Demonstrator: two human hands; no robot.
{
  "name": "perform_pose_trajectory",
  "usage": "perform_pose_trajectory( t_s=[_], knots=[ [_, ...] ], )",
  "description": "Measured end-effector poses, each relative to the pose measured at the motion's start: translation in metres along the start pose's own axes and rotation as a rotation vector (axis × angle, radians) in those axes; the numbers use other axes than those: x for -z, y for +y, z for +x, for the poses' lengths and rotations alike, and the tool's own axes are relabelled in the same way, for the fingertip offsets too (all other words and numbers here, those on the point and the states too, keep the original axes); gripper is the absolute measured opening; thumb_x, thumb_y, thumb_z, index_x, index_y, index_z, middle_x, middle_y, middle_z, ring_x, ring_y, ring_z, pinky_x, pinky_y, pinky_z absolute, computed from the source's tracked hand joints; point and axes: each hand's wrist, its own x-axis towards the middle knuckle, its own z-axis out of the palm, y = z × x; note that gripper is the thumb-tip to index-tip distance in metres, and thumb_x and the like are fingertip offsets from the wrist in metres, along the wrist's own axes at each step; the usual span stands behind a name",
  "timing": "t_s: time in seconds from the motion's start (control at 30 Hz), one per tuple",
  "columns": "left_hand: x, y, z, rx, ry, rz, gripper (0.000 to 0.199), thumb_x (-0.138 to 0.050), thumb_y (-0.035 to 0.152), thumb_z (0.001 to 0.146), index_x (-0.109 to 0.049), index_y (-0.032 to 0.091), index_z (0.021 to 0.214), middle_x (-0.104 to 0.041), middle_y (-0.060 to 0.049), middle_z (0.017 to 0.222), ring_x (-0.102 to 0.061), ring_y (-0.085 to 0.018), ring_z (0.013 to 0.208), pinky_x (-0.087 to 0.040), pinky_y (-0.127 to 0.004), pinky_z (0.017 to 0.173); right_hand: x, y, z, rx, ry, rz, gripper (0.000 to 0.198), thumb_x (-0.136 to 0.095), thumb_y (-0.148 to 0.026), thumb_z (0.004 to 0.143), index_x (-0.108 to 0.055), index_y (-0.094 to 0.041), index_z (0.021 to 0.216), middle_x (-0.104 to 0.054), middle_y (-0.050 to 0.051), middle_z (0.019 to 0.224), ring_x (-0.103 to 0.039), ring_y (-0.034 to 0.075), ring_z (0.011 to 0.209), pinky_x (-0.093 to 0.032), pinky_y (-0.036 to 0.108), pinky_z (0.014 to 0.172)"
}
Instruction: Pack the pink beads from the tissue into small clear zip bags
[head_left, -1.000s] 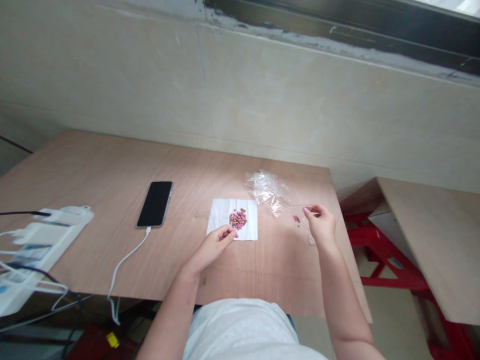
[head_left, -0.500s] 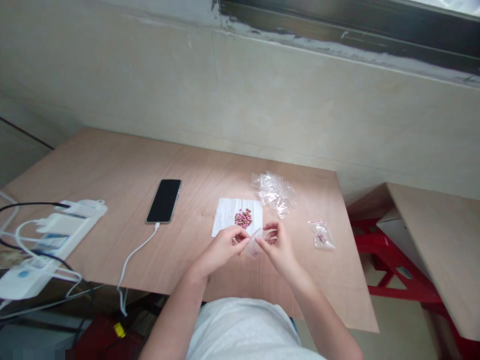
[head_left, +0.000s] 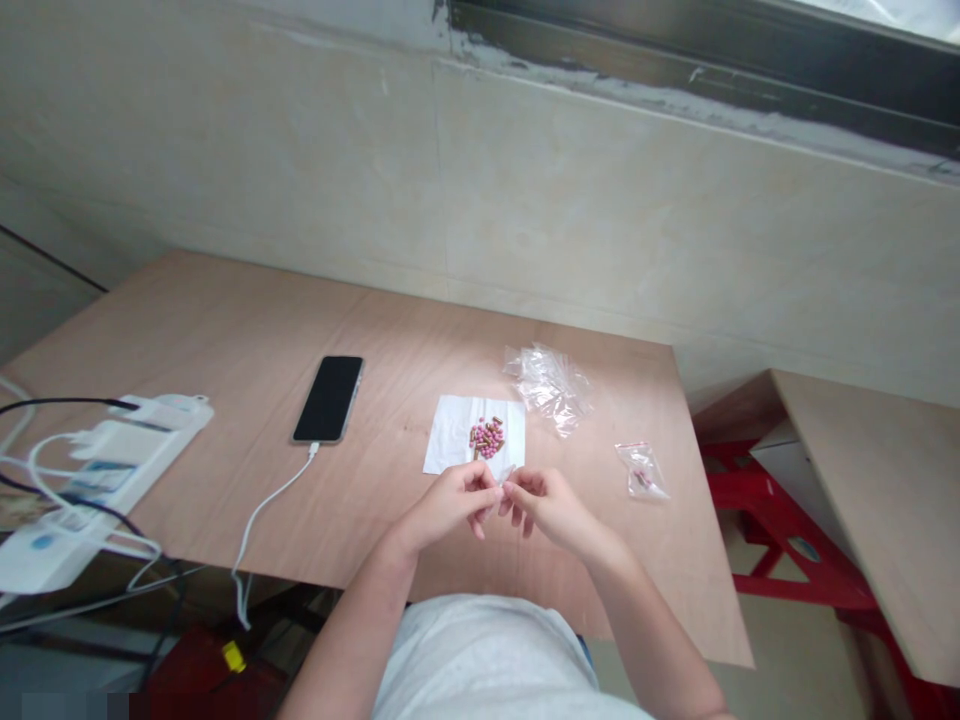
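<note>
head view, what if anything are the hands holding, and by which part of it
A small clear plastic bag, pinched by the left hand and the right hand; which part they grip is too hidden to tell.

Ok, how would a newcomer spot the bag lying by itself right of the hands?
Start at the wooden table and find the right hand near its front edge. Farther right, toward the table's right edge, lies a small clear bag with a reddish line along its top. Unlike the heap of clear bags farther back, it lies alone, with pinkish pieces inside.
</note>
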Motion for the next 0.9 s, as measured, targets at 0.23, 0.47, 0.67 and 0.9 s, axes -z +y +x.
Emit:
perform_pose_trajectory(
  t_s=[0.23,0.47,0.67,0.9],
  knots=[
    [0.006,-0.011,0.003,-0.029,0.201,0.166,0.015,-0.051,0.025,0.070,-0.041,0.016,0.064,-0.042,0.007,0.050,-0.042,-0.006,0.039,-0.038,-0.017,0.034,0.004,0.003,0.002,0.038,0.122,-0.255,0.016,-0.050,-0.024,0.067,-0.048,-0.015,0.054,-0.045,-0.004,0.046,-0.038,0.006,0.041,-0.026,0.017,0.037],
    [0.007,-0.004,0.001,-0.177,0.326,0.474,0.008,-0.052,0.018,0.065,-0.046,0.017,0.070,-0.044,0.005,0.063,-0.039,-0.006,0.050,-0.034,-0.017,0.047,-0.010,0.000,0.004,0.103,0.278,-0.406,0.017,-0.046,-0.019,0.063,-0.038,-0.017,0.048,-0.034,-0.006,0.044,-0.031,0.006,0.045,-0.020,0.019,0.042],
    [-0.002,-0.005,0.008,-0.224,0.247,0.453,0.047,-0.046,0.006,0.064,-0.048,0.020,0.108,-0.051,-0.005,0.108,-0.052,-0.012,0.072,-0.043,-0.023,0.064,-0.020,-0.008,0.001,0.136,0.278,-0.472,0.020,-0.045,-0.020,0.063,-0.036,-0.018,0.046,-0.034,-0.006,0.042,-0.031,0.007,0.043,-0.019,0.020,0.042],
    [0.010,-0.010,0.014,-0.190,0.263,0.524,0.045,-0.048,0.003,0.064,-0.060,0.022,0.103,-0.056,-0.004,0.114,-0.045,-0.021,0.109,-0.035,-0.033,0.093,-0.008,-0.015,-0.004,0.130,0.361,-0.594,0.019,-0.048,-0.020,0.060,-0.038,-0.017,0.044,-0.034,-0.005,0.041,-0.031,0.007,0.043,-0.018,0.021,0.043]
  ],
)
